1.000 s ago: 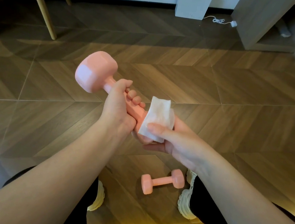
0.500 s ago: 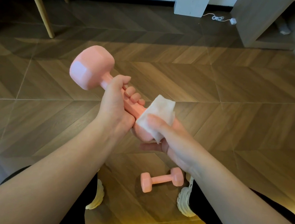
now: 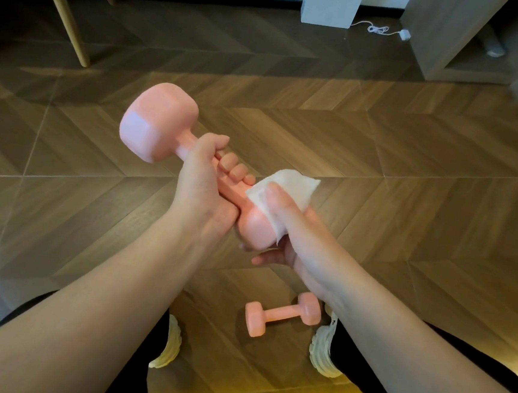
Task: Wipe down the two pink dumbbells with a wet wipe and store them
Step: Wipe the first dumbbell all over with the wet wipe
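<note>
Clamps the left grip [image 3: 202,188] fully round the handle of the raised pink dumbbell [image 3: 159,121], fingers curled tight, far head tilted up and away; pinches a white wet wipe [image 3: 287,183] in the right grip [image 3: 297,240], thumb pressing it onto the near head, fingers cupped beneath. Leaves the second pink dumbbell [image 3: 283,314] lying on the wood floor [image 3: 409,178] below both grips, between the pale shoes [image 3: 324,349], touched by neither. Likely risks a slip from moisture on the smooth coating, dropping the weight onto the feet beneath, and probably misses the handle patch covered by the left fingers.
</note>
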`<state>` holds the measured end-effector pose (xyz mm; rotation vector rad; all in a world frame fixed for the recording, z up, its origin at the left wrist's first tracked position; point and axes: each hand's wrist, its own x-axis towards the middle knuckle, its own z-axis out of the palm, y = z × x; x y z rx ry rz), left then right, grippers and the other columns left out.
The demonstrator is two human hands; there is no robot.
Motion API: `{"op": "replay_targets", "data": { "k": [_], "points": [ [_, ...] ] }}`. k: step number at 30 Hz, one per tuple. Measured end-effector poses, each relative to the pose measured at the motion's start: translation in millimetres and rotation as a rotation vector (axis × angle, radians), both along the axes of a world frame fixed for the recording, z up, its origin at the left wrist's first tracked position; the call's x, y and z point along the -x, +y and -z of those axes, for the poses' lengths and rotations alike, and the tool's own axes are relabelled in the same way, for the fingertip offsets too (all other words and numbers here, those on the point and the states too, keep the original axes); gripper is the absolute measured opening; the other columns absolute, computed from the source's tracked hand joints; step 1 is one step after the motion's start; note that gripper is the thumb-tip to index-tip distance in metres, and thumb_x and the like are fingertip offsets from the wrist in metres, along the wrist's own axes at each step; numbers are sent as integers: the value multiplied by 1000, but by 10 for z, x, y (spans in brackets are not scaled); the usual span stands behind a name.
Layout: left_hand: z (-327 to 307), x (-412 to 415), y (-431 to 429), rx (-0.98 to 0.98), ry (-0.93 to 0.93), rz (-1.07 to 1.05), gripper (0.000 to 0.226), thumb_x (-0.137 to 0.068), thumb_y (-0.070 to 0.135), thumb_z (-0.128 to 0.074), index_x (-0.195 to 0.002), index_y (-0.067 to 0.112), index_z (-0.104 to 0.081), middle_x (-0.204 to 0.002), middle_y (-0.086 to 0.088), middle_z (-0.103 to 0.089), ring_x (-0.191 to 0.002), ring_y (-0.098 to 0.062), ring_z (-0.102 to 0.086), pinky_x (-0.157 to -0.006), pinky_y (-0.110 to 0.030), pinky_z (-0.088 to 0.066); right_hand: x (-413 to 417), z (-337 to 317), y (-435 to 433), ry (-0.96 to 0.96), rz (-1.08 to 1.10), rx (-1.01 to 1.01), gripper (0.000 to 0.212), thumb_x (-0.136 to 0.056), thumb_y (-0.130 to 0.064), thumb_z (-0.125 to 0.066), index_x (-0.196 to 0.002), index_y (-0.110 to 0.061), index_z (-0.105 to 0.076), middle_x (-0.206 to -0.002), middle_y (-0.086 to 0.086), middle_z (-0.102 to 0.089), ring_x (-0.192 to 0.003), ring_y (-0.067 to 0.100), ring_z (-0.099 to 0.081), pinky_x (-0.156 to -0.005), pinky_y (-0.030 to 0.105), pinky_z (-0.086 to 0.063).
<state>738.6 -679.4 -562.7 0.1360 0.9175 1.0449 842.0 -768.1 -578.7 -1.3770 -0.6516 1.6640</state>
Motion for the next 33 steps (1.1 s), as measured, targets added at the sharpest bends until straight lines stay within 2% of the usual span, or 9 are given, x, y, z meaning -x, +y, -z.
{"op": "replay_targets", "data": {
  "k": [3,6,9,14,18,22,27,30,33],
  "points": [
    [-26,17,41,-1,-11,0,37,-93,13,-50,-61,21,-33,-45,8,-26,-37,-10,-27,-41,-19,-34,-65,-22,-11,154,-7,8,67,-85,-57,-52,-132,-9,-52,-117,34,-60,-92,33,-65,-61,35,-59],
    [-25,70,83,13,-31,-12,38,-92,14,-51,-59,22,-34,-45,9,-26,-37,-9,-27,-42,-20,-33,-147,-33,-38,258,-102,-58,58,-90,-41,-58,-137,-11,-44,-116,21,-62,-97,27,-66,-70,38,-59],
    [4,95,61,24,-20,-7,38,-91,14,-52,-60,22,-33,-46,9,-26,-39,-9,-26,-45,-22,-32,-107,-12,-49,151,-130,-94,57,-86,-29,-66,-137,-16,-42,-114,12,-63,-98,22,-67,-70,35,-58],
    [13,39,-6,-20,5,23,40,-92,13,-50,-57,22,-32,-46,8,-25,-39,-10,-26,-42,-21,-33,59,1,-11,23,26,12,55,-80,-54,-68,-122,-20,-56,-108,16,-69,-85,25,-69,-55,31,-56],
    [-16,51,62,-55,-58,45,44,-92,13,-49,-51,23,-34,-46,8,-24,-39,-10,-24,-42,-22,-33,-53,-31,17,245,51,62,59,-81,-55,-57,-124,-14,-58,-113,23,-62,-92,31,-65,-58,35,-58],
    [-10,91,64,-103,-92,81,38,-92,15,-50,-58,22,-35,-48,8,-29,-40,-8,-30,-44,-23,-36,-162,-72,-55,451,-116,64,55,-86,-48,-59,-131,-17,-53,-116,16,-68,-100,34,-69,-70,40,-60],
    [-6,43,8,-72,46,25,31,-92,22,-59,-67,20,-41,-54,6,-43,-46,-9,-43,-51,-23,-42,-94,-22,-62,162,-38,-51,55,-81,-28,-72,-130,-18,-49,-110,12,-70,-97,23,-68,-73,36,-59],
    [-7,15,-1,-30,40,-11,33,-94,23,-55,-68,21,-34,-49,8,-29,-39,-9,-29,-45,-22,-34,-6,-9,-46,-17,25,-85,32,-84,-44,-68,-111,-27,-63,-95,5,-72,-87,20,-69,-62,33,-59],
    [-20,20,32,-34,49,-8,33,-94,19,-50,-66,21,-32,-48,7,-25,-37,-10,-25,-42,-20,-33,0,-24,-10,-1,24,-69,44,-88,-54,-56,-115,-21,-64,-107,24,-65,-88,25,-66,-60,35,-60]
  ]
}}
